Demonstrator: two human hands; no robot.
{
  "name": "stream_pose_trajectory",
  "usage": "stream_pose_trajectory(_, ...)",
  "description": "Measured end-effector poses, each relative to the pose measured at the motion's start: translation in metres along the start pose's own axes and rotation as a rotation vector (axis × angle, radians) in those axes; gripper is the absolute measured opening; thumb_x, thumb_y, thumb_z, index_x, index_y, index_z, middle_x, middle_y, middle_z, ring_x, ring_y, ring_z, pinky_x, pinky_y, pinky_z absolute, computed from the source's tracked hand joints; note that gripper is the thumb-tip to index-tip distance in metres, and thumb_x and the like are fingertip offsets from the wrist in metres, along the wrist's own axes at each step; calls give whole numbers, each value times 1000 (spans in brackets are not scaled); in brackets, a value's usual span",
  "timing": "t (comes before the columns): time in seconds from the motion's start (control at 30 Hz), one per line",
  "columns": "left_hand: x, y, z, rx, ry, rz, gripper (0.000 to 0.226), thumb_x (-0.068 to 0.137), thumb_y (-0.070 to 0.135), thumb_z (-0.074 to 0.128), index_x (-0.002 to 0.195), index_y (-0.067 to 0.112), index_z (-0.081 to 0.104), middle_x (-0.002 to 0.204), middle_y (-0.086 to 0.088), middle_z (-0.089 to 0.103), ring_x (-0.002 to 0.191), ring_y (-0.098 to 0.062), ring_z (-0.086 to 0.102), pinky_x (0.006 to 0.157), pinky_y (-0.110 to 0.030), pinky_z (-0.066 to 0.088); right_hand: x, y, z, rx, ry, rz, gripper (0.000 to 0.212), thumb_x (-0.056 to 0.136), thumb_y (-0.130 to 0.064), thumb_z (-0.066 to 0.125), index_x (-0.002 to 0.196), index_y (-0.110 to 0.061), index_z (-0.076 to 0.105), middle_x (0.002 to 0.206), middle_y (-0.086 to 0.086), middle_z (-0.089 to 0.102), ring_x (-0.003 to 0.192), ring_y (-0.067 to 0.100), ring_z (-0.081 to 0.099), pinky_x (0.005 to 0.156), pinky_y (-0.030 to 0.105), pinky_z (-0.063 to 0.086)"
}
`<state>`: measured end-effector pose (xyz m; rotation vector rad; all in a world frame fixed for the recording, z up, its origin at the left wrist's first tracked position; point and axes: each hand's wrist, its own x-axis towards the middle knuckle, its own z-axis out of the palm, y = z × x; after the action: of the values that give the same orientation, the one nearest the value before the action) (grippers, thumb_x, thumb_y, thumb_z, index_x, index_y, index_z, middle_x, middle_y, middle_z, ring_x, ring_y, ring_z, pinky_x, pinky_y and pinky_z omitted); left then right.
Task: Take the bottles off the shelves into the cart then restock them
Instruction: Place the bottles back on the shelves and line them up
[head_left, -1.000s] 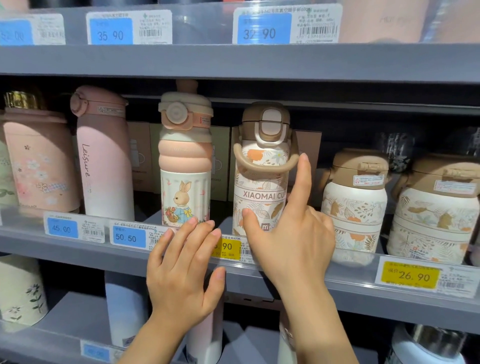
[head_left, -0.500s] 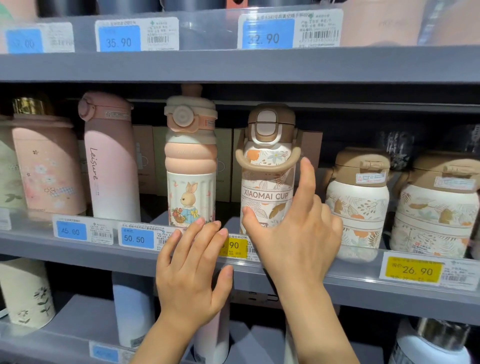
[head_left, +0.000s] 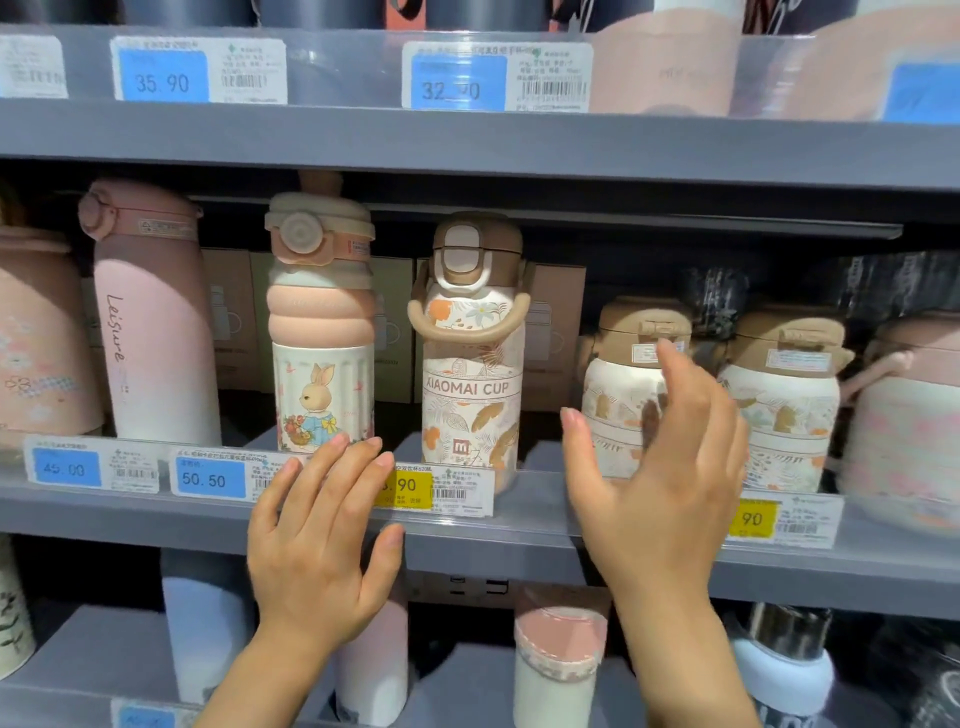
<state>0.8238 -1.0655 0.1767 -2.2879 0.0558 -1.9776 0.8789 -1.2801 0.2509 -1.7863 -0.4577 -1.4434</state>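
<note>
Middle shelf (head_left: 467, 540): seven bottles (head_left: 470, 364); two hands (head_left: 311, 545).

On the middle shelf (head_left: 519, 545), the rabbit bottle (head_left: 322, 332) stands left of the XIAOMAI CUP bottle (head_left: 470, 353).

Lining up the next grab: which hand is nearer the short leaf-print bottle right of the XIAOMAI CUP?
Right. The right hand is open directly in front of the short leaf-print bottle, overlapping it. The left hand rests on the shelf edge below the bunny bottle.

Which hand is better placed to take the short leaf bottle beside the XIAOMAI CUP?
Right. The right hand is open just in front of the short leaf bottle, while the left hand rests on the shelf edge below the rabbit bottle.
</note>
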Motion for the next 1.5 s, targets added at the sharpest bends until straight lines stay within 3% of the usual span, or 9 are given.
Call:
stream_pose_trajectory(0.17, 1, 3, -1, 6, 9, -2, 42, 98, 38, 32, 126, 13, 52, 129, -6, 58, 126, -27, 48, 111, -36, 26, 21, 22, -14, -53, -294, 158, 88, 82, -41, 67, 150, -28, 13, 145, 5, 39, 127, 25, 39, 96, 41, 37)
stream_pose_trajectory(0.27, 1, 2, -1, 6, -1, -6, 43, 98, 38, 32, 126, 13, 52, 130, -7, 59, 127, -27, 48, 111, -37, 26, 27, 24, -12, -97, -387, 167, 94, 82, -42, 63, 151, -32, -1, 144, 5, 43, 122, 30, 47, 86, 41, 41)
stream_pose_trajectory(0.43, 1, 2, -1, 16, -3, -8, 43, 97, 37, 32, 127, 13, 51, 130, -6, 58, 127, -26, 48, 111, -38, 27, 22, 13, -2, -218, -249, 237, 110, 65, -61, 74, 148, -28, 9, 127, 13, 49, 112, 35, 52, 85, 45, 44)
stream_pose_trajectory(0.57, 1, 2, -1, 17, -10, -16, 43, 97, 38, 32, 127, 13, 51, 130, -8, 60, 127, -27, 48, 109, -41, 30, 15, 14, 1, -256, -173, 222, 113, 62, -74, 67, 149, -26, 11, 123, 15, 51, 107, 36, 53, 85, 46, 43)
stream_pose_trajectory(0.77, 1, 3, -1, 18, 1, -11, 42, 97, 37, 33, 127, 14, 51, 130, -6, 58, 127, -26, 48, 108, -41, 30, 15, 17, -4, -285, -290, 175, 101, 77, -61, 55, 149, -26, -7, 111, 9, 66, 99, 32, 61, 86, 42, 39)
stream_pose_trajectory(1.03, 0, 2, -1, 20, -12, -11, 43, 98, 38, 32, 128, 13, 51, 129, -9, 61, 128, -27, 48, 111, -39, 28, 17, 15, -6, -246, -277, 274, 123, 59, -77, 66, 152, -23, 7, 126, 17, 46, 113, 35, 46, 94, 46, 37)
stream_pose_trajectory(1.13, 0, 2, -1, 16, -21, -17, 43, 98, 39, 32, 128, 13, 51, 130, -9, 60, 128, -26, 47, 111, -39, 27, 20, 18, -11, -167, -283, 288, 125, 59, -73, 69, 152, -18, 8, 130, 16, 36, 117, 36, 42, 95, 48, 41)
stream_pose_trajectory(1.27, 1, 2, 0, 17, -2, -4, 43, 98, 37, 33, 127, 13, 51, 129, -8, 60, 127, -27, 48, 109, -39, 29, 18, 23, -14, -102, -371, 209, 108, 72, -57, 70, 152, -19, 10, 150, 6, 31, 131, 29, 38, 101, 45, 36)
stream_pose_trajectory(1.5, 0, 2, 0, 23, 16, -1, 42, 97, 36, 33, 126, 12, 52, 129, -9, 60, 127, -27, 49, 105, -45, 34, 7, 18, -7, -92, -186, 168, 100, 65, -51, 80, 145, -16, 33, 122, 12, 48, 108, 30, 50, 88, 47, 45)
